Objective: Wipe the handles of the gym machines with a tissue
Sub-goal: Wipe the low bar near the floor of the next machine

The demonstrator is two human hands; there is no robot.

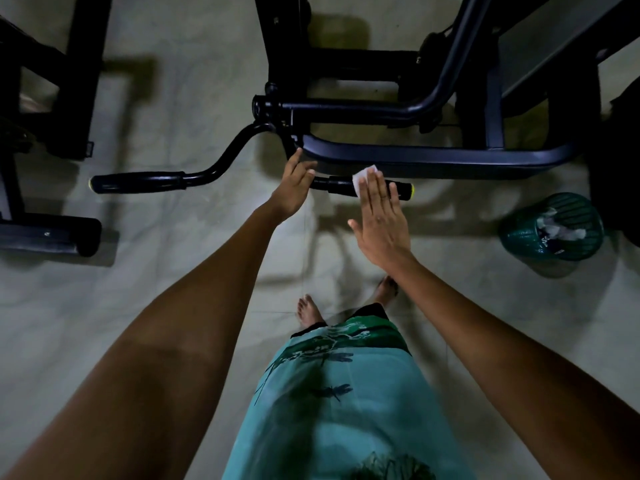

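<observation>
Two black foam handles stick out from a dark gym machine. The right handle [341, 186] has a yellow end cap and runs under my right hand [381, 216]. That hand lies flat with straight fingers, pressing a white tissue [361, 175] onto the grip. My left hand [294, 187] reaches to the bar just left of this handle, fingers loosely extended and touching the metal. The left handle [136, 181] lies free further left, on a curved bar.
The machine's padded frame [433, 161] spans the area behind the handles. A green mesh bin [550, 226] with crumpled paper stands on the floor at right. Another black machine [48, 233] occupies the left edge. My bare feet [310, 311] stand on pale floor tiles.
</observation>
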